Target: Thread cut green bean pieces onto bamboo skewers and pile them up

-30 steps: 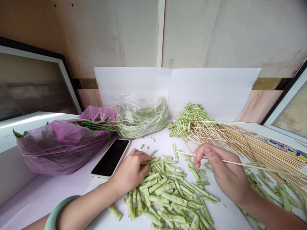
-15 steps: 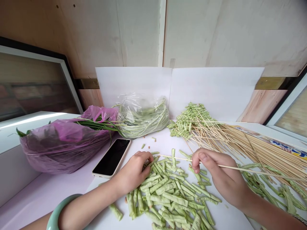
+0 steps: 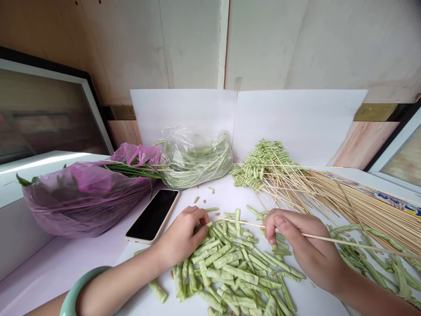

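Observation:
Cut green bean pieces [image 3: 235, 267] lie heaped on the white table between my hands. My right hand [image 3: 296, 239] is closed on a thin wooden skewer [image 3: 332, 240] that points left across the pile. One bean piece [image 3: 237, 222] sits crosswise on the skewer, near its tip. At the pile's upper left edge, my left hand [image 3: 187, 232] has its fingers curled down by the beans; what its fingertips hold, if anything, is hidden. A pale green bangle [image 3: 83, 287] circles the left forearm.
A phone [image 3: 153, 216] lies left of my left hand. Behind are a purple bag [image 3: 88, 197] and a clear bag of long beans [image 3: 197, 162]. Bean-loaded skewers [image 3: 268, 162] are stacked at the back, with bare skewers [image 3: 365, 197] and loose beans [image 3: 371, 259] at right.
The skewer's tip has dipped slightly, and my right hand sits a little farther right. My left hand has barely moved. The whole view has shifted slightly.

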`<state>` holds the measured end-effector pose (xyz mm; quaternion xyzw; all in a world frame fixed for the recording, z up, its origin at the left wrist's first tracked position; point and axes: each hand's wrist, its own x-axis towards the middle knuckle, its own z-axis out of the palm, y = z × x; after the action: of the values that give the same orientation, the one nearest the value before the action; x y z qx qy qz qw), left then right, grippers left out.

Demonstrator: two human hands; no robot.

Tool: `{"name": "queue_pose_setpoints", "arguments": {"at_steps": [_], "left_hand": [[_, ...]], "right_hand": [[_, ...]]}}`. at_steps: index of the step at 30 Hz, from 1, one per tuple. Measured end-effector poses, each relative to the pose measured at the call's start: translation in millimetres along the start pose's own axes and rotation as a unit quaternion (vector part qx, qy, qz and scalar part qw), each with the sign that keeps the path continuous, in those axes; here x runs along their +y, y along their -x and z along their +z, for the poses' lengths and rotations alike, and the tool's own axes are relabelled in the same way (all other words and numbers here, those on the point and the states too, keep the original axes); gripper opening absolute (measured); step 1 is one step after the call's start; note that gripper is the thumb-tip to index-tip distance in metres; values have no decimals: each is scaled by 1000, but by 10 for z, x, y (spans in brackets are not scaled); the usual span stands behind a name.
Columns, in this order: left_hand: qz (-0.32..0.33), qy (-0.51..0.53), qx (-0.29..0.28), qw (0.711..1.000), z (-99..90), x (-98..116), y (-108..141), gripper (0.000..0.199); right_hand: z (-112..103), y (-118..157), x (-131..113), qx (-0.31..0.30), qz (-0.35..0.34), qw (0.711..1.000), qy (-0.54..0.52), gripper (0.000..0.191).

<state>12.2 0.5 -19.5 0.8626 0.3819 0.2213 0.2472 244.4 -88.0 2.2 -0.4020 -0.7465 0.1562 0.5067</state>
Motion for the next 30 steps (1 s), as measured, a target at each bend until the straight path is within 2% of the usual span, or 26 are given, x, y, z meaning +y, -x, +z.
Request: {"name": "queue_pose_setpoints", "arguments": {"at_steps": [3, 6, 9, 12, 19, 24, 30], "left_hand": [[-9, 77, 73, 994, 9, -16, -6, 10], [-28, 198, 125, 972, 35, -46, -11, 11], [-47, 334, 127, 933, 63, -61, -26, 17], [-44, 421, 119, 898, 74, -52, -43, 23], [-56, 459, 117, 879, 71, -42, -45, 25], [-44, 452, 122, 882, 87, -60, -36, 24], [-59, 445, 138, 883, 77, -48, -32, 28]], "right_hand": [[-9, 23, -11, 3, -21, 1000, -12, 38], [-15, 43, -45, 4, -44, 999, -17, 37], [-6, 45, -87, -4, -59, 998, -24, 35], [11, 40, -111, -17, -68, 997, -14, 36], [25, 54, -114, -20, -74, 997, -6, 38], [31, 38, -125, -37, -76, 996, -4, 36], [10, 71, -133, -46, -78, 996, 13, 34]]}}
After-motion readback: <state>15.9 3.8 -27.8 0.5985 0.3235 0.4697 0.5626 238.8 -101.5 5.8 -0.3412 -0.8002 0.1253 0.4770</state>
